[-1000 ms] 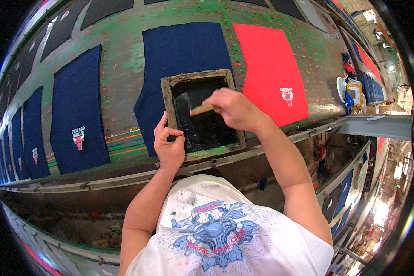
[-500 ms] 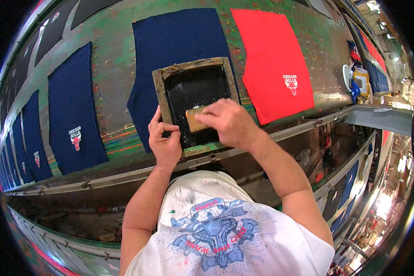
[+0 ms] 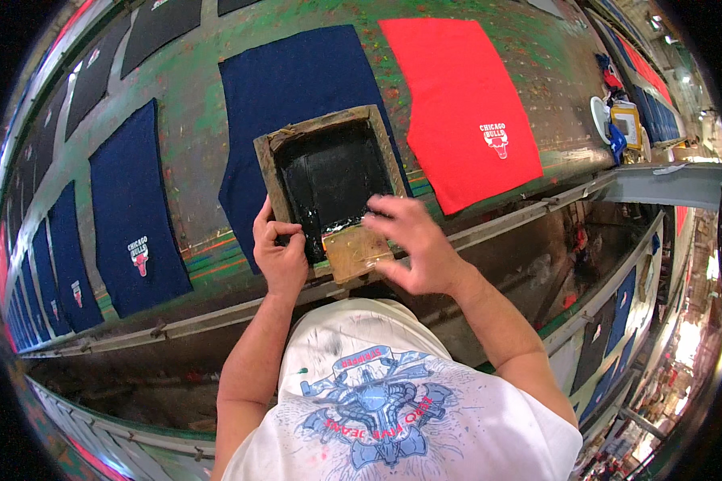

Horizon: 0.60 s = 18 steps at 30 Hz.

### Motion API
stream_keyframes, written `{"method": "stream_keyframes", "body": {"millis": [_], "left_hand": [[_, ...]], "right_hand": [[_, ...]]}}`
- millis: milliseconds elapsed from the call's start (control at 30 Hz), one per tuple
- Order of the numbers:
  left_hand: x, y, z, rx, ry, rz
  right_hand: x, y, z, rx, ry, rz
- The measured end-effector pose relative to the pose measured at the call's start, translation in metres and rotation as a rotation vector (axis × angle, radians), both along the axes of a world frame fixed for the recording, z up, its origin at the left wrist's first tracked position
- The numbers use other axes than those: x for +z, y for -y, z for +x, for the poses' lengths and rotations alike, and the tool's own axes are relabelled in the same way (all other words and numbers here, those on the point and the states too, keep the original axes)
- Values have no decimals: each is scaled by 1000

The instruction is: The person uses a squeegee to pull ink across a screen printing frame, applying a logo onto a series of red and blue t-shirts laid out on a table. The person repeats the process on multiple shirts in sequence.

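Observation:
A wooden screen printing frame (image 3: 271, 178) lies on a navy fabric piece (image 3: 293, 76), its inside dark with wet black ink. Around the frame's lower left side my left hand (image 3: 281, 258) is closed, thumb and forefinger curled over the edge. A flat tan squeegee (image 3: 354, 253) rests against the near end of the frame, ink along its far edge. Beside it, my right hand (image 3: 419, 240) is open with fingers spread; fingertips are close to the squeegee's right edge, and whether they touch it I cannot tell. The frame hides part of the navy fabric.
To the right lies a red fabric piece (image 3: 469, 112) with a small white print. Printed navy pieces (image 3: 132, 200) run along the green table (image 3: 188, 160) to the left. A metal rail (image 3: 497, 226) borders the table's near edge. Containers (image 3: 626, 120) stand at the far right.
The squeegee has moved toward me, to the frame's near end. My right hand has opened from its grip on it. My left hand keeps hold of the frame. The view has shifted slightly.

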<state>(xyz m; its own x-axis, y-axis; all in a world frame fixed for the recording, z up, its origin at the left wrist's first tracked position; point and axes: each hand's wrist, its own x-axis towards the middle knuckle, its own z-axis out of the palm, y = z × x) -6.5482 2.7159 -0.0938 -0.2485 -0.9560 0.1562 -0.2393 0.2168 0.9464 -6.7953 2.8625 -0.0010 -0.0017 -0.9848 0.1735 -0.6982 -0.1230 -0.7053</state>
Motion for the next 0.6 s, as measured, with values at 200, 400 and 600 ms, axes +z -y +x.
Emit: {"method": "stream_keyframes", "body": {"millis": [200,400,600], "left_hand": [[12,-5,-5,-7,-67,-119],[43,-8,24,65,-98,-63],[84,-12,119,213,-23,-64]], "right_hand": [[-32,-13,-20,-342,598,304],[-31,-22,0,-214,447,41],[-28,9,44,186,709,-9]]}}
